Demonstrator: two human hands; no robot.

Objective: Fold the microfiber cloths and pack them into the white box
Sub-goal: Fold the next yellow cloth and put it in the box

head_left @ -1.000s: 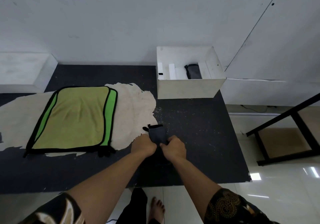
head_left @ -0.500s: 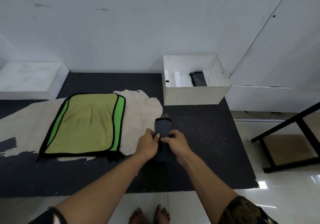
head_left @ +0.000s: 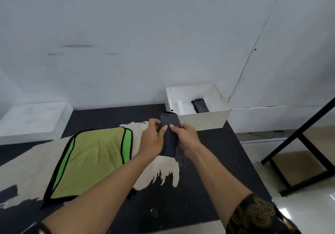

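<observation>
A folded dark grey microfiber cloth (head_left: 169, 136) is held upright in the air between a person's two hands, above a black table top (head_left: 208, 179) and just in front of the white box (head_left: 204, 120). The left hand (head_left: 152, 139) grips the cloth's left edge with curled fingers, its thumb pressed on the front; the right hand (head_left: 186, 137) does the same on the right edge, so that both thumbs meet near the cloth's upper half. The rounded top of the cloth rises above the fingers and its lower end hangs below the palms.

Inside the open box, a second grey cloth (head_left: 200, 105) lies folded between white dividers. To the left, a green cloth with black trim (head_left: 94, 159) lies flat on a worn beige patch (head_left: 27, 175) of the table. A patterned dark sleeve (head_left: 253, 213) covers the right upper arm. A black metal frame (head_left: 299, 143) stands on the tiled floor at right, and a white ledge (head_left: 34, 119) sits at far left against the wall.
</observation>
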